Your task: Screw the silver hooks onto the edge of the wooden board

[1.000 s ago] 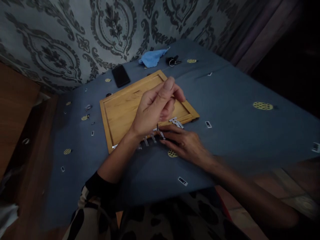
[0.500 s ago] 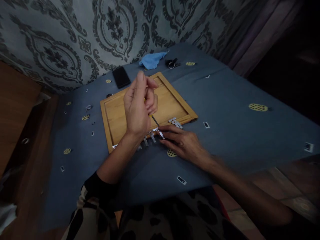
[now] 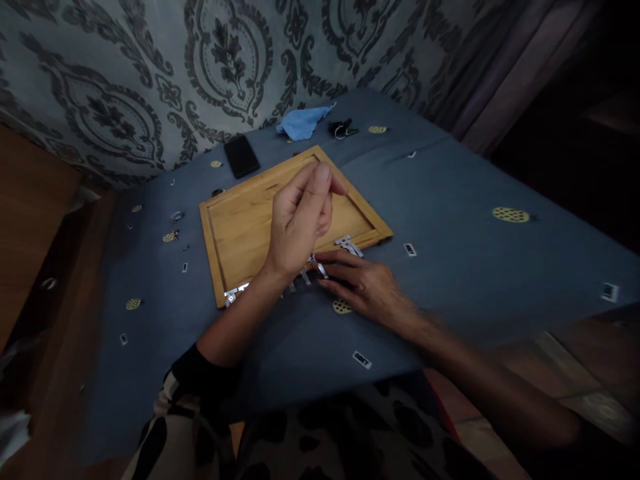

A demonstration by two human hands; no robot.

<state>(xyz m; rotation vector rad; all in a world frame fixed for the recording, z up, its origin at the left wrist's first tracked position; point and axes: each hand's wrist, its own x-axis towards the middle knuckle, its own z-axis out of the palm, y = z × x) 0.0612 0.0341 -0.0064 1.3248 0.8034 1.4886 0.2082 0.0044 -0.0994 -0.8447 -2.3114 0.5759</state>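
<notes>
A wooden panel point(image 3: 245, 233) with a raised frame lies flat on the cloth-covered table. My left hand point(image 3: 303, 220) is closed in a fist above its near half. The earlier frame shows a screwdriver shaft running from this fist toward the near edge; the hand now hides the tool. At that edge my right hand point(image 3: 370, 287) pinches a small metal hinge point(image 3: 321, 271) between thumb and fingers. Another hinge point(image 3: 350, 246) sits just right of it, and one more hinge point(image 3: 231, 297) is at the panel's near left corner. Further metal pieces are partly covered by my left wrist.
Behind the panel lie a black phone point(image 3: 241, 157), a blue cloth point(image 3: 303, 123) and a bunch of keys point(image 3: 343, 129). Left of it are a loose metal part point(image 3: 176, 217) and a small screw-like piece point(image 3: 186, 248). A patterned wall covering point(image 3: 227, 60) rises behind the table.
My left fist has shifted right and turned, so the screwdriver shaft no longer shows. The left corner hinge is now uncovered. My right hand stays at the same hinge.
</notes>
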